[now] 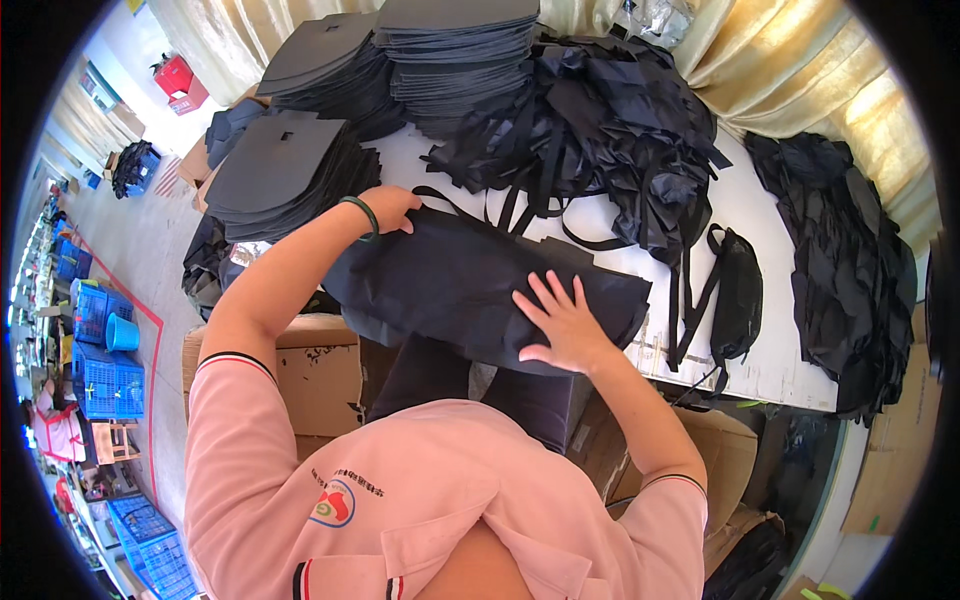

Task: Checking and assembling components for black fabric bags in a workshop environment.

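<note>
A wide piece of dark black fabric [450, 275], looking like a flat bag panel, lies across the near edge of the table and hangs a little over it. My left hand [395, 208] pinches its upper left edge, beside a thin black strap. On the fabric's right part my right hand [565, 325] rests flat with fingers spread. Just to the left stands a stack of grey-black sheets [270, 165]. Beyond the fabric, black straps [545, 195] trail from a large heap of black fabric pieces [620, 120].
Two taller stacks of dark sheets [460, 55] [325, 60] stand at the back. A small black pouch [735, 295] lies on the white table [785, 340] at right, near another black fabric pile [840, 270]. Cardboard boxes [315, 375] sit below; blue crates [105, 380] line the left floor.
</note>
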